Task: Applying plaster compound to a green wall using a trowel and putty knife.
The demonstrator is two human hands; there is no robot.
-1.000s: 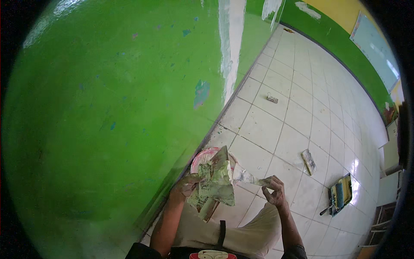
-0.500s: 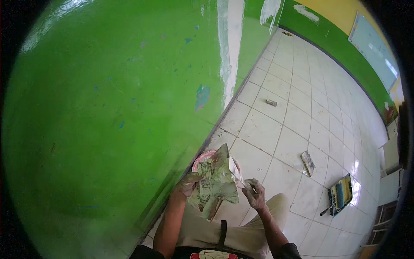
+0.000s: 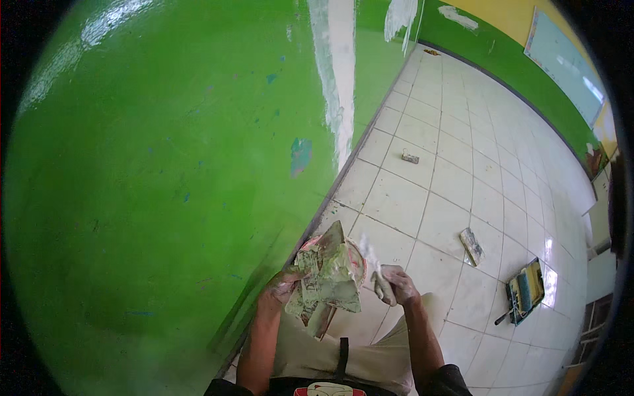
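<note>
My left hand (image 3: 282,285) is closed on a putty-smeared board (image 3: 340,290), made of overlapping flat, angular pieces with a wooden handle-like strip (image 3: 320,321) at its near end. Pale wet putty (image 3: 337,261) lies on the board's right part. Behind and below it shows the rim of a pinkish-red bucket (image 3: 362,264), mostly hidden. In my right hand (image 3: 397,285), just right of the board, a putty knife (image 3: 370,253) is gripped. White putty coats its blade, which points up and away, apart from the board and blurred.
A green wall (image 3: 165,198) rises on the left, with a white putty strip (image 3: 341,72). On the tiled floor (image 3: 396,204) lie a small block (image 3: 410,157), a flat putty-stained block (image 3: 471,247) and a paint tray with a roller (image 3: 526,290). Furniture (image 3: 599,280) stands far right.
My right hand has turned and moved slightly right, bringing the coated blade out from beside the board into plain view. My left hand still holds the board; the view has shifted slightly.
</note>
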